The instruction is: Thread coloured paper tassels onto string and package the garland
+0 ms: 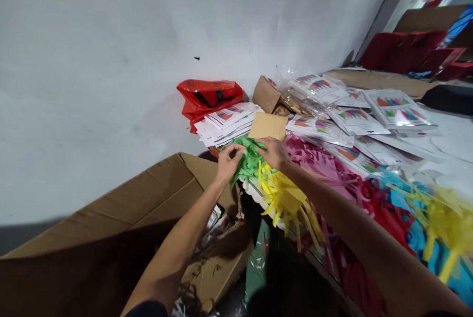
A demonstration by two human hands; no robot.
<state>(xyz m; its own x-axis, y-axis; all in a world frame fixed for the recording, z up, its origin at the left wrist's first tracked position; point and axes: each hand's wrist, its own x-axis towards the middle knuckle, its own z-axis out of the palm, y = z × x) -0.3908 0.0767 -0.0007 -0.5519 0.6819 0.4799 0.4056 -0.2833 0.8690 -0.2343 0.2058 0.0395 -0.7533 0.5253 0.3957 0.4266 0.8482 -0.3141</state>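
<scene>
Green fringed paper tassels (251, 157) lie bunched at the table's edge, between my two hands. My left hand (229, 160) pinches the strips on their left side, thumb and forefinger together. From the right, my right hand (272, 152) reaches over the bunch with its fingers curled onto the green strips; its fingertips are partly hidden. Yellow fringed tassels (291, 196) hang over the edge just below my right wrist. Behind the hands a plain tan card (268, 126) lies beside a stack of white printed sheets (227, 122).
A large open cardboard box (148, 199) stands at the left below the table. Pink tassels (325, 164), red tassels (391, 213) and blue ones lie along the right. Packets in clear plastic (397, 108) are piled behind. A red plastic bag (210, 95) rests against the wall.
</scene>
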